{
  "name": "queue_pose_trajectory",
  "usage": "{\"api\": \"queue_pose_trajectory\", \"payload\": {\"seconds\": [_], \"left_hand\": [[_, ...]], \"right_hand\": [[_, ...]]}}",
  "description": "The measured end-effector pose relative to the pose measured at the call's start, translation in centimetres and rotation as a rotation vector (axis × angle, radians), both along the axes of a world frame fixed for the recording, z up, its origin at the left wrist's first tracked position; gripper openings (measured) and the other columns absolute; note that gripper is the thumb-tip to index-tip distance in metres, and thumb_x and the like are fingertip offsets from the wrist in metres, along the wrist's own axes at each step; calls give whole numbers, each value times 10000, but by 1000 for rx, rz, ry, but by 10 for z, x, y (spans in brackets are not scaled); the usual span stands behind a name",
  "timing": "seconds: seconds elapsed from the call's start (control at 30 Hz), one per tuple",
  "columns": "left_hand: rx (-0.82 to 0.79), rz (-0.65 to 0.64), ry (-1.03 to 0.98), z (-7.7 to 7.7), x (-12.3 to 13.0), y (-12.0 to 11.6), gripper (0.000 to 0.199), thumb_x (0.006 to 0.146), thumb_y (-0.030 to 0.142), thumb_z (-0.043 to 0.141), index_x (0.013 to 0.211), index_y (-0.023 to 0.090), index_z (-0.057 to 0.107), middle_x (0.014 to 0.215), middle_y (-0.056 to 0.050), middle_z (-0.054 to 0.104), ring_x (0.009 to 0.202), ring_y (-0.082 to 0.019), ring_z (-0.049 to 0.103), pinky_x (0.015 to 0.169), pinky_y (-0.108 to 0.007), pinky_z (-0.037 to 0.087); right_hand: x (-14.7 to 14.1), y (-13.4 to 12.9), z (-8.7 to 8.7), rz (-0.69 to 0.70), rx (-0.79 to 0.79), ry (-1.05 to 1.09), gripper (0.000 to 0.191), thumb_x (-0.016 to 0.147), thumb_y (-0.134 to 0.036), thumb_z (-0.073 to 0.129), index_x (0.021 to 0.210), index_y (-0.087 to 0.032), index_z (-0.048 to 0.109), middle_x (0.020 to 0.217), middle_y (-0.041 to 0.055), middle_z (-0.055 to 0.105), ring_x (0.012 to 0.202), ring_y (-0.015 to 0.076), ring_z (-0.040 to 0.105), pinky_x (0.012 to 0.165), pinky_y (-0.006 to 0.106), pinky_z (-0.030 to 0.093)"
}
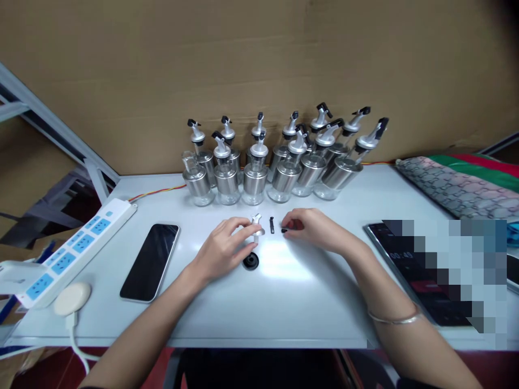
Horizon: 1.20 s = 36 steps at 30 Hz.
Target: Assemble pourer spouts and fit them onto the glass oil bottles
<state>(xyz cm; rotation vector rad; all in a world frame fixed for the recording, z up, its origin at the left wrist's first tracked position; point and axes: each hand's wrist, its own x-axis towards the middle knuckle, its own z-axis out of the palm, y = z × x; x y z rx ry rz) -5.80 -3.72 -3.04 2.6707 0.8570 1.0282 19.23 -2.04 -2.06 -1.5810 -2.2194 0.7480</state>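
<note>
My left hand (pixel 225 246) pinches a silver pourer spout (pixel 257 219) between thumb and fingers, just above the table. Below it, a round black stopper ring (pixel 251 262) lies flat. Right of the spout, a slim black flip cap (pixel 272 225) rests on the white tabletop. My right hand (pixel 304 227) is closed at the fingertips around a small black piece (pixel 284 230), mostly covered by the fingers. Behind both hands stand several glass bottles with steel sleeves (pixel 255 180), nearly all topped with silver and black pourers. The front-left bottle (pixel 197 183) has a bare glass neck.
On the left are a dark phone (pixel 150 263), a white power strip (pixel 77 251) and a round white charger (pixel 73 299). At right, a tablet-like device (pixel 421 275) showing a timer lies partly pixelated, near a patterned cloth bundle (pixel 458 181). A cardboard wall (pixel 259 65) rises behind.
</note>
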Motion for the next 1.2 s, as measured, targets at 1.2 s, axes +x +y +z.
{"api": "queue_pose_trajectory", "payload": {"seconds": [1.2], "left_hand": [[-19, -92, 25, 1, 3, -4, 367, 916, 170, 448, 1279, 221, 449, 1128, -92, 605, 1026, -181, 588, 853, -325, 521]], "right_hand": [[-36, -13, 7, -132, -110, 908, 266, 606, -400, 780, 690, -167, 686, 650, 24, 671, 568, 128, 594, 568, 284, 492]]}}
